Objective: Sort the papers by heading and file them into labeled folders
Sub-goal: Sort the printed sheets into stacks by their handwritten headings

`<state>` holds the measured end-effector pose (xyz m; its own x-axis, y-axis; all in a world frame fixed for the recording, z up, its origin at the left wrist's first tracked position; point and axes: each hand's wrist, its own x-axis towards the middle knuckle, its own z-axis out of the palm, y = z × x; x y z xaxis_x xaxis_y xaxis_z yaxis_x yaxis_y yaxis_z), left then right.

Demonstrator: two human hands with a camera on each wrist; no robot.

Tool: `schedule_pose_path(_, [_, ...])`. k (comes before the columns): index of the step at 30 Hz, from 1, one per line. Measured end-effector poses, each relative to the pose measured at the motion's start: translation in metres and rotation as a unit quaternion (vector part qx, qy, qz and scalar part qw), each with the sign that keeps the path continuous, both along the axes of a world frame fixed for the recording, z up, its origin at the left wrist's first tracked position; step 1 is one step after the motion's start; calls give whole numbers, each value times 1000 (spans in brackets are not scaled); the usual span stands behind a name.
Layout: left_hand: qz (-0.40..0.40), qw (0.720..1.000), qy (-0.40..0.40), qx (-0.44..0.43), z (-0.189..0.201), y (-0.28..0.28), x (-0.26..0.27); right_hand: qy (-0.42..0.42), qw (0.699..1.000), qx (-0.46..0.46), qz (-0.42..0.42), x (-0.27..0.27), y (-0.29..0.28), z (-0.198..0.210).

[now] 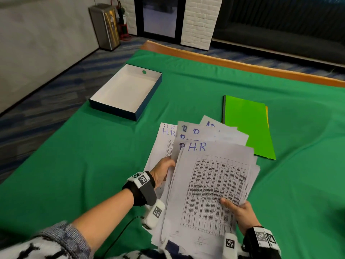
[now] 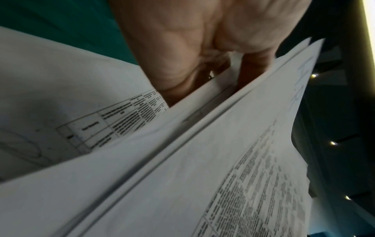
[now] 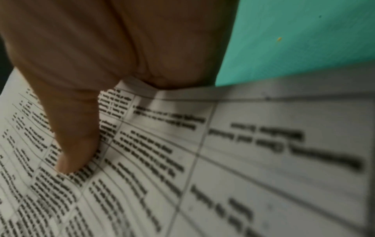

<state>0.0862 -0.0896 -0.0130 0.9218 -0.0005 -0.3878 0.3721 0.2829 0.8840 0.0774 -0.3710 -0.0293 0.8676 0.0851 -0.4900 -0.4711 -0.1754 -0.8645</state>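
Observation:
A fanned stack of printed papers (image 1: 211,187) with hand-written blue headings is held above the green table. The top sheet reads "H.R". My right hand (image 1: 237,208) pinches the stack's right edge, thumb (image 3: 73,144) pressed on the top sheet (image 3: 223,160). My left hand (image 1: 162,171) grips the stack's left edge, its fingers tucked between sheets (image 2: 202,144). One sheet headed "H.R" (image 1: 164,139) lies flat on the cloth beneath. A bright green folder (image 1: 246,126) lies beyond the papers, with a yellow one peeking out under it.
An open, empty white-lined box (image 1: 127,90) with dark sides sits at the table's far left. The green cloth (image 1: 74,165) covers the table, whose wooden edge (image 1: 224,60) runs along the back. A black cable (image 1: 119,234) trails near my left forearm.

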Motion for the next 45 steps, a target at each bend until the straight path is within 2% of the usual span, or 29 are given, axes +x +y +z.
schedule_pose_path(3, [16, 999, 40, -15, 9, 5, -2, -15, 999, 5, 34, 2, -3, -9])
schedule_pose_path(6, [-14, 999, 33, 14, 9, 10, 2, -33, 998, -2, 47, 3, 0, -5])
schedule_pose_path(8, [-21, 1000, 11, -19, 7, 8, 2, -40, 998, -7, 43, 5, -1, -8])
schedule_pose_path(11, [18, 997, 1, -74, -6, 4, 4, -33, 999, -6, 34, 4, 2, -7])
schedule_pose_path(13, [31, 998, 4, -51, -18, 8, 7, -33, 999, 6, 25, 4, 1, -7])
schedule_pose_path(15, [28, 994, 46, 95, -27, 17, 15, -34, 999, 9, 12, 4, -2, -7])
schedule_pose_path(16, [29, 975, 60, 213, -32, 24, 20, -35, 999, 6, 6, 4, -4, -8])
schedule_pose_path(17, [32, 937, 68, 340, -38, 32, 25, -35, 999, 3, -1, 4, -6, -8])
schedule_pose_path(18, [28, 888, 81, 452, -44, 42, 30, -32, 999, 4, -11, 4, -8, -8])
schedule_pose_path(19, [12, 843, 95, 529, -48, 50, 32, -27, 999, 10, -21, 3, -9, -7])
schedule_pose_path(20, [-19, 811, 112, 574, -48, 53, 33, -24, 999, 18, -31, 3, -10, -7])
schedule_pose_path(21, [-42, 796, 125, 591, -53, 55, 35, -22, 999, 25, -36, 3, -11, -7])
schedule_pose_path(24, [-28, 816, 147, 558, -52, 52, 36, -10, 998, 32, -48, 3, -13, -11])
schedule_pose_path(27, [-11, 818, 154, 555, -53, 52, 41, 0, 999, 7, -35, 3, -13, -17])
schedule_pose_path(30, [-2, 820, 128, 558, -52, 43, 40, 1, 999, 11, -38, 2, -12, -18])
schedule_pose_path(33, [8, 837, 112, 535, -53, 30, 32, 3, 998, 29, -47, 2, -11, -16])
schedule_pose_path(37, [15, 839, 70, 539, -49, 38, 23, 4, 998, 27, -57, 3, -11, -18])
schedule_pose_path(40, [59, 865, 22, 498, -41, 50, 16, 11, 998, 27, -64, 3, -10, -19])
schedule_pose_path(42, [83, 881, 23, 466, -35, 54, 12, 19, 997, 32, -67, 3, -10, -20])
schedule_pose_path(45, [102, 883, 48, 455, -32, 55, 9, 25, 997, 23, -66, 4, -11, -21])
